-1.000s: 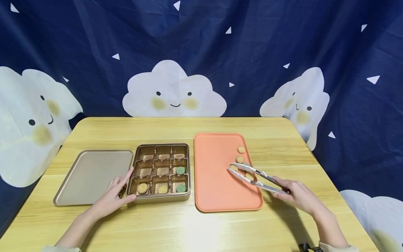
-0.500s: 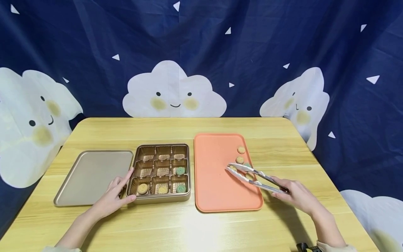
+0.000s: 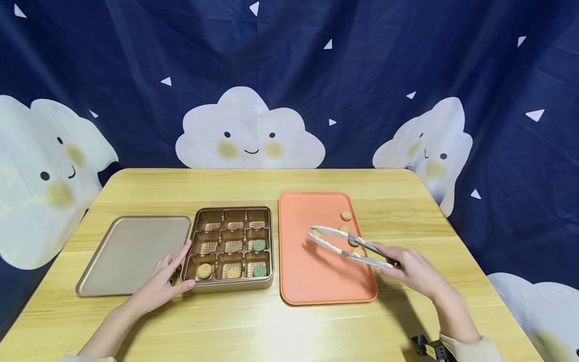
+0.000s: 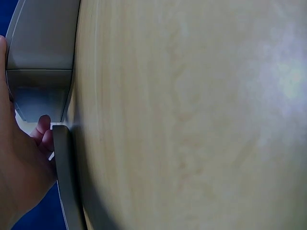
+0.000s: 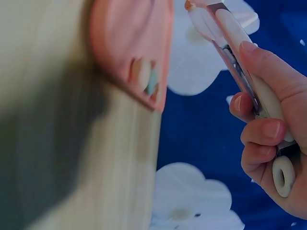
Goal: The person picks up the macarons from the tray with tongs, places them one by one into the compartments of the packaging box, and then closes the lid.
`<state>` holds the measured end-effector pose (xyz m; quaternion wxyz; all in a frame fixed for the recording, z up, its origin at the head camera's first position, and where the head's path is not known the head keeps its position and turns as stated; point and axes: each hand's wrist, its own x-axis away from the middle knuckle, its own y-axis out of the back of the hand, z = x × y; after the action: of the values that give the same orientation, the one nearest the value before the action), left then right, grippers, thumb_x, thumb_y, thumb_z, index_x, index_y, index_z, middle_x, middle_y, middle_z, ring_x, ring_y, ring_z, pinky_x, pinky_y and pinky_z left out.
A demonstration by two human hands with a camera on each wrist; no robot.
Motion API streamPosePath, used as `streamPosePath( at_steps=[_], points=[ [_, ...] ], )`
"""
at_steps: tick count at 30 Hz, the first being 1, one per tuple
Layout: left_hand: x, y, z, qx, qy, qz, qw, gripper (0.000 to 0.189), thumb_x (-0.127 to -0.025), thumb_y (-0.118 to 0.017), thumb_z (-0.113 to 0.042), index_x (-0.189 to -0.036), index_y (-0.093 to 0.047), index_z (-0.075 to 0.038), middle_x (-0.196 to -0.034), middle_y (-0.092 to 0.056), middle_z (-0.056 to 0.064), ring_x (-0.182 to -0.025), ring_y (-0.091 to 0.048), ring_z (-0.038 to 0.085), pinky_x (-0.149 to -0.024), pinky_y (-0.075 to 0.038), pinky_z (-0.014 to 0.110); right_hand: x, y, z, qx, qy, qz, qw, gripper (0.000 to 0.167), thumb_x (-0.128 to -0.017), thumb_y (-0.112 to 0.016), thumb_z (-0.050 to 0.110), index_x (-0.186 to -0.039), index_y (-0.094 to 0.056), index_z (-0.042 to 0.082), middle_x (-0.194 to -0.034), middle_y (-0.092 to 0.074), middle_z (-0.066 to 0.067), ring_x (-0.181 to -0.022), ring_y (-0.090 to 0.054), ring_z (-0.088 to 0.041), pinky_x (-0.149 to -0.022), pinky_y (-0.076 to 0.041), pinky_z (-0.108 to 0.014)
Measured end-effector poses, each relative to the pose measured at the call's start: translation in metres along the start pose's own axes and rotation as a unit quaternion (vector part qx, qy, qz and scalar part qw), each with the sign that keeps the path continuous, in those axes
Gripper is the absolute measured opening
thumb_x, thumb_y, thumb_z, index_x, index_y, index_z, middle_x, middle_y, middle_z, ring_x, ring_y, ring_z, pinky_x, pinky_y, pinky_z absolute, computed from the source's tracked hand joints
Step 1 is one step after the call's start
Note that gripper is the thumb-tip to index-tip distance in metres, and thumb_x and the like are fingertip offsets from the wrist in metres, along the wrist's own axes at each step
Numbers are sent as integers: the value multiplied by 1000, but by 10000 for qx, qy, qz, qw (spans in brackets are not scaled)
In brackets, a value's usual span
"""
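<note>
In the head view my right hand [image 3: 413, 271] grips metal tongs [image 3: 348, 241] above the orange tray [image 3: 312, 281]. A light brown cookie [image 3: 317, 233] sits between the tong tips, raised off the tray. The right wrist view shows fingers curled round the handles of the tongs [image 5: 240, 62]. My left hand [image 3: 158, 281] touches the left side of a brown cookie tin [image 3: 226, 286], index finger extended along the edge and thumb by the front corner. Front left and front middle compartments hold pale cookies; a green cookie [image 3: 260, 271] lies front right, another middle right.
Several cookies, among them a pale one [image 3: 346, 215], lie along the tray's right side, some partly behind the tongs. Left of the tin lies a flat metal lid [image 3: 135, 251], partly under my left hand. The wooden table [image 3: 226, 327] ends at a dark blue curtain [image 3: 289, 65].
My right hand has moved left and up with the tongs, lifting a pale cookie away from the others on the tray. The left hand and tin have stayed put.
</note>
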<state>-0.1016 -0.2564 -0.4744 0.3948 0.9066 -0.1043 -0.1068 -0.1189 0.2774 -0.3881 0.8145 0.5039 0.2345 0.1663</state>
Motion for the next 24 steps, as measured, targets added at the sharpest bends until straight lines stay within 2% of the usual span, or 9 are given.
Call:
streamPosePath(
  at_steps=[2, 5, 8, 9, 12, 14, 16, 18, 24],
  points=[
    [0, 0, 0, -32, -19, -12, 10000, 91, -79, -70, -24, -148, -11, -20, -86, -36, 7, -82, -30, 21, -65, -34, 35, -9, 0, 5, 32, 60, 28, 10000, 47, -78, -71, 16, -121, -59, 3, -69, -48, 11, -59, -40, 2, -51, -36, -20],
    [0, 0, 0, -45, -7, -6, 10000, 91, -79, -70, -25, -148, -11, -20, -87, -36, 6, -83, -30, 21, -65, -34, 35, -23, -2, 14, 89, 227, 97, 9997, 49, -78, -72, 18, -121, -58, 1, -84, -63, 2, -65, -45, -1, -56, -39, -22],
    [0, 1, -1, -1, 22, 2, 10000, 90, -79, -69, -25, -148, -11, -20, -87, -36, 7, -83, -30, 21, -64, -34, 34, -38, -6, 25, 47, 470, 224, 9986, 50, -78, -71, 19, -122, -57, 0, -99, -65, -7, -70, -48, -4, -61, -41, -25],
    [-1, 1, -1, 22, 33, 12, 10000, 90, -79, -69, -25, -148, -11, -20, -88, -36, 7, -83, -30, 21, -64, -34, 34, -43, -7, 29, -38, 525, 294, 9982, 50, -79, -70, 20, -123, -56, 0, -93, -65, -3, -67, -46, -4, -60, -39, -24],
    [-1, 2, -1, 59, 44, 14, 10000, 89, -80, -68, -26, -148, -11, -20, -89, -37, 8, -82, -30, 21, -63, -34, 33, -58, -13, 41, -92, 718, 392, 9966, 51, -80, -70, 22, -124, -56, 1, -90, -62, -2, -68, -46, -5, -63, -40, -26],
    [-1, 3, -1, 43, 29, 4, 10000, 89, -80, -68, -26, -148, -11, -20, -89, -37, 8, -83, -30, 21, -63, -34, 33, -66, -19, 48, -175, 840, 420, 9954, 51, -80, -69, 22, -124, -55, 3, -79, -56, 4, -66, -44, -5, -62, -40, -25],
    [-1, 3, -1, 33, 22, -3, 10000, 89, -80, -68, -26, -148, -11, -21, -90, -37, 8, -83, -30, 21, -64, -34, 33, -75, -25, 55, -199, 976, 439, 9941, 50, -80, -69, 22, -124, -56, 3, -78, -55, 5, -66, -44, -6, -62, -40, -25],
    [0, 3, -1, 23, 38, 1, 10000, 89, -80, -68, -27, -148, -10, -22, -90, -37, 8, -83, -30, 21, -63, -34, 33, -83, -30, 62, -228, 1154, 491, 9918, 49, -80, -69, 24, -124, -56, 5, -70, -47, 9, -62, -40, -5, -58, -36, -22],
    [1, 1, 0, 55, 50, 8, 10000, 88, -80, -68, -27, -148, -11, -22, -89, -37, 7, -82, -30, 21, -63, -33, 32, -101, -45, 78, -99, 1362, 720, 9880, 48, -82, -66, 30, -125, -56, 10, -67, -40, 11, -57, -35, -3, -53, -31, -19]
  ],
)
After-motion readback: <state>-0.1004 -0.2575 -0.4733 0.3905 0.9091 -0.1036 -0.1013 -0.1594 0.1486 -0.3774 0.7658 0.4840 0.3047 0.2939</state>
